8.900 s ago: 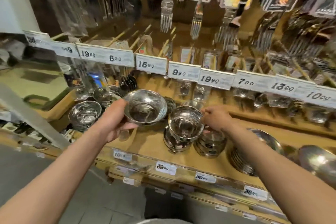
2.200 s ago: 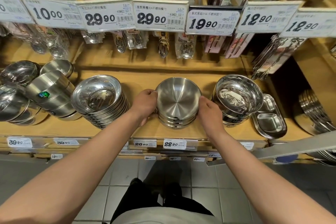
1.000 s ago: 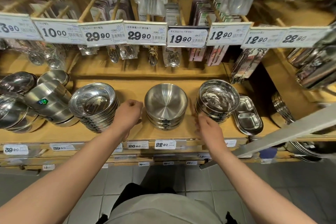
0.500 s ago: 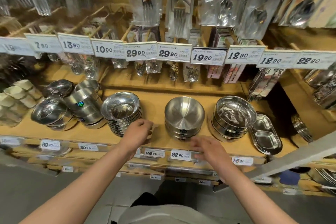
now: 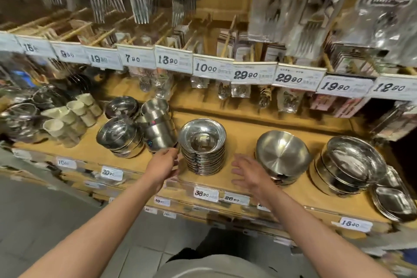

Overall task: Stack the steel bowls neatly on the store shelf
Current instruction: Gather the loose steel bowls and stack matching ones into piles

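Bowls: tall stack (image 5: 204, 149) on the shelf (image 5: 246, 124) looks even, brushed stack (image 5: 281, 156) and mirror stack (image 5: 352, 165) to its right seem done | leaning cups (image 5: 155, 126) left to straighten, I judge | left hand (image 5: 163, 162) loosely curled, empty | right hand (image 5: 248, 172) spread, empty

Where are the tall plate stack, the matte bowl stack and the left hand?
Tall plate stack (image 5: 202, 140), head view: inside of the top plate.
Matte bowl stack (image 5: 281, 153), head view: inside of the top bowl.
Left hand (image 5: 163, 162), head view: back of the hand.
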Motion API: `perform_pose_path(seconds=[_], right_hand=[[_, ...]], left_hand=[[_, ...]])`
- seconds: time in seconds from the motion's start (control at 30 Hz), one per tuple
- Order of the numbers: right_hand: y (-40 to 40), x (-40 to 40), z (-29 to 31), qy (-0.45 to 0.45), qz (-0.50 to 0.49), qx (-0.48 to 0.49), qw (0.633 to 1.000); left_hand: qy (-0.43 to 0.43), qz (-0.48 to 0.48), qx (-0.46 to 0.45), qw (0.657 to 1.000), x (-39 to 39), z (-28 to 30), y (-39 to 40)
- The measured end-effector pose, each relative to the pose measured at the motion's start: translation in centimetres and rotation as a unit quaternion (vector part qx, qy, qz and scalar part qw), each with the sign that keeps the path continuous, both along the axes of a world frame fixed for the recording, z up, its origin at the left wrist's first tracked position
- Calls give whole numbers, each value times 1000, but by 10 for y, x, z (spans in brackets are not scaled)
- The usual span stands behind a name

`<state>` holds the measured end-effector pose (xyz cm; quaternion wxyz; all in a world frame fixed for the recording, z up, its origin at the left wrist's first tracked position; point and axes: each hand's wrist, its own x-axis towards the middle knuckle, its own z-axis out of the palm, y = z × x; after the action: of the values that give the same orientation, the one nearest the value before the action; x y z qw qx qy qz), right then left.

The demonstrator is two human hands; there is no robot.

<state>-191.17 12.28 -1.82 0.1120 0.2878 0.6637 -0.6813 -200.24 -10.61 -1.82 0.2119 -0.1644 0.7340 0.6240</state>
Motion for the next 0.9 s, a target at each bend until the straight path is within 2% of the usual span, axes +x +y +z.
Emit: perform_pose_path(seconds=[0.13, 0.27, 0.4, 0.57, 0.77, 0.9], right_hand=[[-18, -35, -10, 63, -62, 68, 994], [-32, -59, -13, 48, -71, 11, 996], [-41, -66, -5, 32, -56, -2, 998], [-41, -65, -3, 44, -58, 20, 997], [-39, -62, 1, 23, -61, 27, 998], [-32, -58, 5, 40, -69, 34, 996]], left_hand=[[18, -5, 5, 1000, -31, -8, -3], [-7, -45, -21, 999, -48, -10, -4], [-4, -125, -43, 991, -55, -8, 3], [-60, -101, 70, 991, -51, -5, 12], [-64, -121, 78, 987, -53, 1, 21], [-60, -136, 88, 985, -54, 2, 31]])
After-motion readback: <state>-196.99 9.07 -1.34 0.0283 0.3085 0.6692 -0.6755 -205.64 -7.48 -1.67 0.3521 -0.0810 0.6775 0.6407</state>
